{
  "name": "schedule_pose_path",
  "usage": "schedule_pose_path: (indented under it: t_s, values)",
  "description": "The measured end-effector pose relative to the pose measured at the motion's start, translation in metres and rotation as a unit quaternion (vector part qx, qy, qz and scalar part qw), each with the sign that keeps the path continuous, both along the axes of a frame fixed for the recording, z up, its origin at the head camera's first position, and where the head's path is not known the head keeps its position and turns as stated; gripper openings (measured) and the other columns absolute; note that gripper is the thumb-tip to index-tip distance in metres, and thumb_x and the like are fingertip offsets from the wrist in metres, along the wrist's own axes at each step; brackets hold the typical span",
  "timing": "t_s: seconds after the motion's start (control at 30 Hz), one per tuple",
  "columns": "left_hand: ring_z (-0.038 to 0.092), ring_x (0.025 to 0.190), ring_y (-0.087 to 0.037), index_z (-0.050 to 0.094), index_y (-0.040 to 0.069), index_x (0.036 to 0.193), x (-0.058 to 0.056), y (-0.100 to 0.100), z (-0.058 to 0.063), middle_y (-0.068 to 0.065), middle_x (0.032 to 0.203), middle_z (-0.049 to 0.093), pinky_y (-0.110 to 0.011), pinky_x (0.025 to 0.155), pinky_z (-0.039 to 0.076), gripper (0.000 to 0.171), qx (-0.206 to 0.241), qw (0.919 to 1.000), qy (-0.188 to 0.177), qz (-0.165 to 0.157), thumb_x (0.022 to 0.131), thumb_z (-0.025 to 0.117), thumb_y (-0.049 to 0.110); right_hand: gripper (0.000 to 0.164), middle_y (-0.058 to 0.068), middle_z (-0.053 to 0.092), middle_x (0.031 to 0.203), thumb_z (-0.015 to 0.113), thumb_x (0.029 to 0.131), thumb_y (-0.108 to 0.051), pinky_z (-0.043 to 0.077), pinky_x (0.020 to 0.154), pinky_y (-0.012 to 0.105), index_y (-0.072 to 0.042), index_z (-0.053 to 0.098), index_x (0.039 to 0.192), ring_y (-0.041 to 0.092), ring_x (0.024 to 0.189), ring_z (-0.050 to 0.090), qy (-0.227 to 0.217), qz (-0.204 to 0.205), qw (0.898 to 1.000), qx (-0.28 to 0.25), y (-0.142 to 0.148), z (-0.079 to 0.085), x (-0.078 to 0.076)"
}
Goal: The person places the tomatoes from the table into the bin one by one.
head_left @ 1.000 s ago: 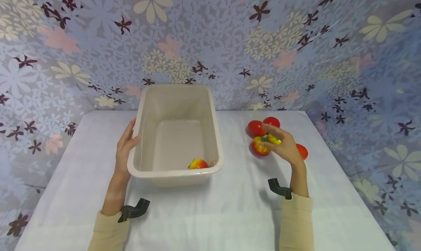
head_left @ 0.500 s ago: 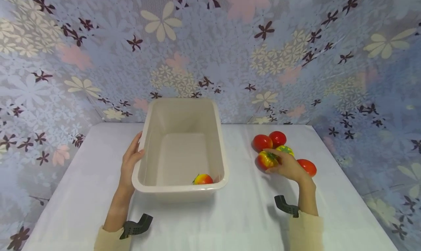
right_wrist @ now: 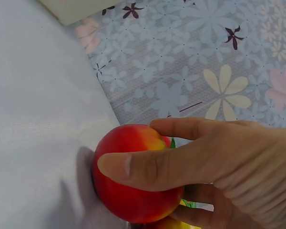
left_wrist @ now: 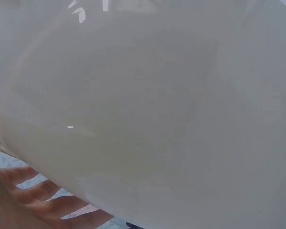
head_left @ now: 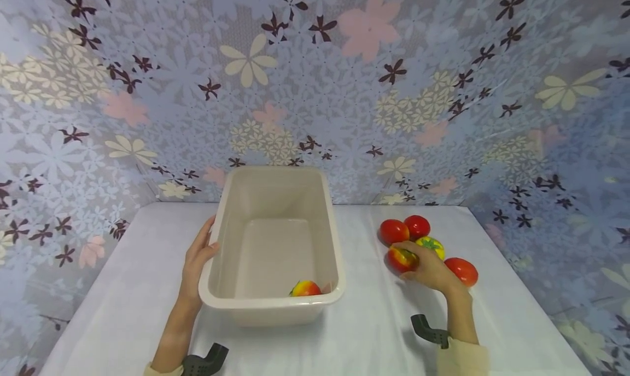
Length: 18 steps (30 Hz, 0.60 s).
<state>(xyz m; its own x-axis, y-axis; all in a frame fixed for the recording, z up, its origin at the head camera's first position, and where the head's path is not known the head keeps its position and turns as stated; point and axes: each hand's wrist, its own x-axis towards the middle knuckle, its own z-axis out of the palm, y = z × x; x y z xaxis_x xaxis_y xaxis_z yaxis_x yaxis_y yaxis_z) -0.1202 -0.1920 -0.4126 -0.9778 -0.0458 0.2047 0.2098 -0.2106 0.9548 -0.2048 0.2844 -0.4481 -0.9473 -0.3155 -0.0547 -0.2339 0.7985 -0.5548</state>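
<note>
Bin (head_left: 270, 303): binned fruit (head_left: 306, 289), one, lying in the near right corner. Left hand (head_left: 197, 257): I am resting it, fingers extended, against the bin. Right hand (head_left: 433, 272): I am gripping the held fruit (head_left: 398, 260). Apparently remaining: that, plus four loose fruits (head_left: 394, 231) lying beside it.

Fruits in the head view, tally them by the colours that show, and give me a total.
Mostly red: 3 (rear-left fruit, rear-right fruit, far-right fruit)
Red and yellow: 2 (tub fruit, held fruit)
Mostly yellow: 1 (green-topped fruit)
Total: 6
</note>
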Motion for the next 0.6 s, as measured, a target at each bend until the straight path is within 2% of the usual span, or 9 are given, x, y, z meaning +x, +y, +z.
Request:
schedule_pose_path:
  t_s: [0.23,0.47,0.6]
  values:
    - [0.048,0.123,-0.011,0.019,0.006,0.155,0.0006,0.0012,-0.0016,0.001,0.148,0.038,-0.023,0.095,0.047,0.054,0.009,1.0,0.0,0.001,0.103,0.032,0.01,0.062,0.014,0.058,0.131,0.081,0.077,-0.008,0.047,0.095,0.059,-0.016,0.057,0.133,0.038,0.122,0.048,0.0,-0.016,1.0,0.0,0.0002,-0.0067,-0.0018]
    - [0.045,0.126,-0.011,0.019,0.006,0.155,0.0014,0.0012,0.0,0.0,0.153,0.034,-0.021,0.096,0.045,0.055,0.003,1.0,0.006,-0.002,0.102,0.032,0.011,0.059,0.013,0.059,0.13,0.076,0.08,-0.004,0.045,0.097,0.061,-0.016,0.057,0.134,0.038,0.123,0.047,0.004,-0.029,1.0,0.003,0.0011,-0.0084,-0.0003]
    - [0.05,0.121,-0.008,0.02,0.006,0.155,0.0001,0.0,0.0004,0.004,0.147,0.043,-0.022,0.094,0.047,0.055,0.013,0.9999,0.009,-0.003,0.103,0.033,0.011,0.058,0.012,0.06,0.129,0.076,0.08,-0.004,0.044,0.097,0.061,-0.016,0.058,0.134,0.037,0.122,0.048,0.01,-0.024,1.0,-0.004,-0.0007,-0.0082,-0.0032]
